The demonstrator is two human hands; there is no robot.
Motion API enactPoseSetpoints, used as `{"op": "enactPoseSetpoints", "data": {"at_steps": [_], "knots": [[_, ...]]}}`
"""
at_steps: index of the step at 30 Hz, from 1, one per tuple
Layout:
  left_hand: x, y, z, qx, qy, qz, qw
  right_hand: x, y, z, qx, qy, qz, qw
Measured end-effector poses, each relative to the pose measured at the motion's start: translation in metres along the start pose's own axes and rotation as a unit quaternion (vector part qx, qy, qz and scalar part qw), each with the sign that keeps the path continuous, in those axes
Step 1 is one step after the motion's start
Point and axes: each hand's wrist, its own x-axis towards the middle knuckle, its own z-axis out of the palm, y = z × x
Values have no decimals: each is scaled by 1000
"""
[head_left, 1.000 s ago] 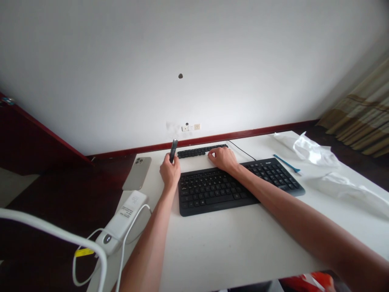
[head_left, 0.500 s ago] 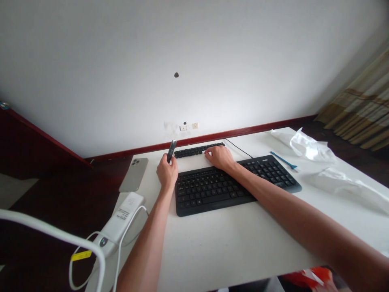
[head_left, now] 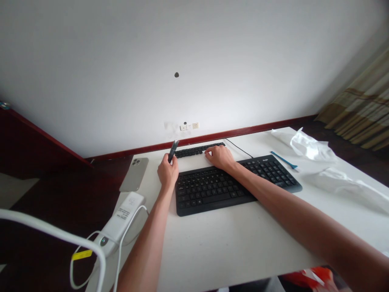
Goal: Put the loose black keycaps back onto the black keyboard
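My left hand (head_left: 168, 170) is closed round a slim black tool with a shiny metal end (head_left: 173, 150), held upright left of a strip of black keycaps (head_left: 190, 151). That strip runs along the back of the table. At the strip's near side, my right hand (head_left: 221, 157) rests with its fingers curled and pressed together; whatever they hold, if anything, is hidden. A black keyboard (head_left: 209, 187) lies flat in front, under my right forearm, with its keys in place where they show.
A phone (head_left: 133, 175) lies face down on the left, above a white power strip (head_left: 123, 217) with white cables. Right of the keyboard are a blue brush-like tool (head_left: 284, 160) and crumpled clear plastic (head_left: 313, 146). The white table (head_left: 212, 247) stands near the wall.
My left hand and the black tool have shifted very slightly to the right, with the tool tilting a little more. My right hand stays where it was.
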Motion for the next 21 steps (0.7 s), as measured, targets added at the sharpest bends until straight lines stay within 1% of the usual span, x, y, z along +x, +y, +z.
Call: {"op": "enactPoseSetpoints", "data": {"at_steps": [6, 8, 10, 12, 16, 21], "knots": [[1, -2, 1, -52, 16, 8, 998, -1, -1, -2, 6, -1, -1, 1000], [1, -3, 1, -78, 5, 22, 997, -1, -1, -2, 7, -3, 1, 1000], [1, -3, 1, -91, -18, 36, 995, -1, -1, -2, 6, -6, 1, 1000], [0, -3, 1, -95, -31, 42, 994, -1, -1, -2, 4, -8, 2, 1000], [0, -2, 1, -94, -19, 39, 995, -1, 0, -1, 0, -10, 0, 1000], [-1, 0, -1, -62, -15, 20, 998, 0, 1, 0, 1, -4, -6, 1000]]}}
